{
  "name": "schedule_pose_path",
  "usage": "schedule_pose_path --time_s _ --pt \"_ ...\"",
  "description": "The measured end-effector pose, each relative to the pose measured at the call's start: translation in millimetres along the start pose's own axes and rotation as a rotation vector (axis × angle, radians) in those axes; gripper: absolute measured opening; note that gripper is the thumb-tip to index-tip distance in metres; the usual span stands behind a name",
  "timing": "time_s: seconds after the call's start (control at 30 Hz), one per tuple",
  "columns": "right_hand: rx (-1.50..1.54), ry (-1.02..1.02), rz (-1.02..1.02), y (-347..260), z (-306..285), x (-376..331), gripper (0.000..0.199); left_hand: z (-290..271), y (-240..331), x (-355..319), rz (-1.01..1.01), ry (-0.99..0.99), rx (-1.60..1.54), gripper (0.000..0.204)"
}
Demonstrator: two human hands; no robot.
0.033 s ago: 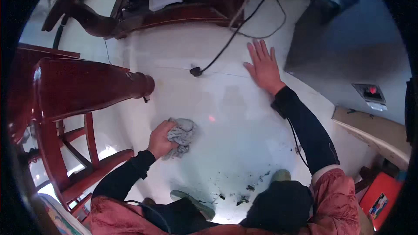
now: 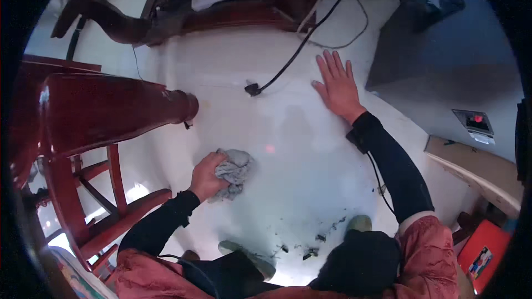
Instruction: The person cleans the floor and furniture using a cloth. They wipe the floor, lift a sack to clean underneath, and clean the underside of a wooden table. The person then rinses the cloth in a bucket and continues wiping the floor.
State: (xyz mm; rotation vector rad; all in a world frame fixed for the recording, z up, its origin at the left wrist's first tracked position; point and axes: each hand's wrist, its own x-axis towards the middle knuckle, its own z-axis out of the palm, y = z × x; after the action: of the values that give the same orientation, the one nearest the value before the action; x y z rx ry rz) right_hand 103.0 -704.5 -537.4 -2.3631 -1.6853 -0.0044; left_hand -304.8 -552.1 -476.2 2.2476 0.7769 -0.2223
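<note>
Nothing had moved since the earlier frame: my left hand [image 2: 206,177] was clamped on the crumpled grey cloth rag [image 2: 235,170] on the white glossy floor [image 2: 288,188], my right hand [image 2: 337,84] flat, fingers spread. It seemed soft, light, best gripped by its bunched folds.

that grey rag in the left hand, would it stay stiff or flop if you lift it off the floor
Probably floppy: the rag is crumpled into soft folds under the left hand, so it should sag when lifted. It looks thin and light for its size. Pushed along the glossy white floor it would likely slide and bunch, not roll.
</note>
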Motion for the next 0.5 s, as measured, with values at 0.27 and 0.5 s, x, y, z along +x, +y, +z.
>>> schedule_pose_path --time_s 0.27,0.5 --pt "0.597 -0.62 -0.643 -99 -11 -134 0.073 13 -11 -17 0.011 0.056 0.057 0.06" --pt "0.658 -1.331 -0.345 -141 -118 -169 0.029 13 8 -19 -0.197 0.038 0.07 0.061"
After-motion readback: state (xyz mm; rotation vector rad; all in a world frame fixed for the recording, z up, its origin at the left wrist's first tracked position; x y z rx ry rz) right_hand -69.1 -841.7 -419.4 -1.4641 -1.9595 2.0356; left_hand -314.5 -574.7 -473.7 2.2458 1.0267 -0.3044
